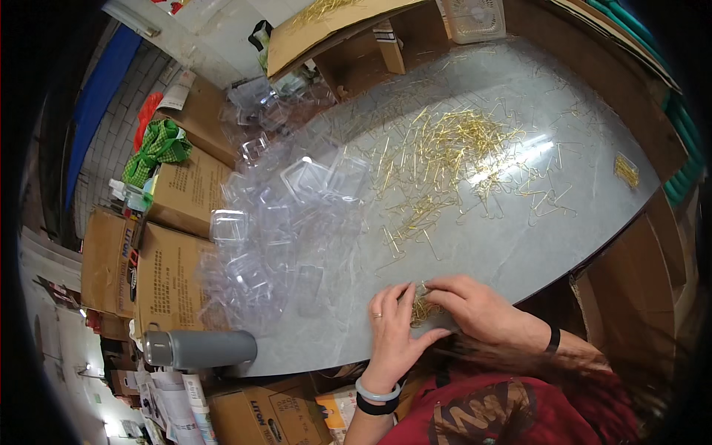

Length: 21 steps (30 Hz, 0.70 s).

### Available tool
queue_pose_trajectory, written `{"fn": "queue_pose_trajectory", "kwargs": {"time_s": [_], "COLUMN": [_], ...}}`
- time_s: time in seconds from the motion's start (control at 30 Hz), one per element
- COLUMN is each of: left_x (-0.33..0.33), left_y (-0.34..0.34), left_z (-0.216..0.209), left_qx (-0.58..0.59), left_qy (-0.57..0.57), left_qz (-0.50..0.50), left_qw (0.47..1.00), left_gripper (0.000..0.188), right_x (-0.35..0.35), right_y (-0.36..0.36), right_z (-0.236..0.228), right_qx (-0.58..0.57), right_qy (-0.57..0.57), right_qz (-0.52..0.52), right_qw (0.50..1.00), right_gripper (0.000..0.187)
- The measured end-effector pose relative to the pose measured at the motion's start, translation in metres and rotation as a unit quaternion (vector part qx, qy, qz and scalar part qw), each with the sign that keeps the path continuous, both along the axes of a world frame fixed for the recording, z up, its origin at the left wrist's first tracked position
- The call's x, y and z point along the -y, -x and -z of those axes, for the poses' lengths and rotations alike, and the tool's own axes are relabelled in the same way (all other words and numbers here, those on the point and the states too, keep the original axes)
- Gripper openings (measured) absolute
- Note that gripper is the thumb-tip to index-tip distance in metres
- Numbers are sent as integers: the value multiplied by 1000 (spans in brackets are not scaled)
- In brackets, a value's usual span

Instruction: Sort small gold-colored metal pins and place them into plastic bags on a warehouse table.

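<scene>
My left hand and right hand pinch a small bunch of thin gold wire pins, maybe into a clear case. Big loose pile at 12 o'clock remains, plus empty clear plastic cases at 10.

bright overhead glare on grey table, fisheye bending, dark rim

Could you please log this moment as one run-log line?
left hand: pressing gold pins | right hand: fingers gathering same pins | clear plastic boxes: piled left | grey table: pins scattered
</scene>
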<state>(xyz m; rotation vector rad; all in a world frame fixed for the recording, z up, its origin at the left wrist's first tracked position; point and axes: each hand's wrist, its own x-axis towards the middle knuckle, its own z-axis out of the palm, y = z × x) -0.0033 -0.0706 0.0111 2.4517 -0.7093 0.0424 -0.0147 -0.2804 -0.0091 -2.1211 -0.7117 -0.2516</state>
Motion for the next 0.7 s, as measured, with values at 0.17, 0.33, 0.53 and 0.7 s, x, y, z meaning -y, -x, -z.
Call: {"fn": "queue_pose_trajectory", "kwargs": {"time_s": [0.17, 0.33, 0.53, 0.7], "left_x": [21, 24, 8, 6], "left_y": [7, 3, 5, 7], "left_z": [14, 26, 29, 26], "left_qx": [44, 56, -31, -36], "left_qy": [-13, 56, 115, 117], "left_qz": [-25, -4, 14, -2], "left_qw": [999, 997, 993, 992], "left_gripper": [72, 74, 74, 66], "right_x": [-7, -11, 14, 16], "right_y": [3, 0, -15, -8], "right_z": [1, -3, -15, -13], "right_qx": [-15, -79, 3, 37], "right_qy": [-63, -115, 104, 148], "right_qz": [64, -14, -66, -16], "right_qw": [996, 990, 992, 988], "right_gripper": [73, 83, 82, 52]}}
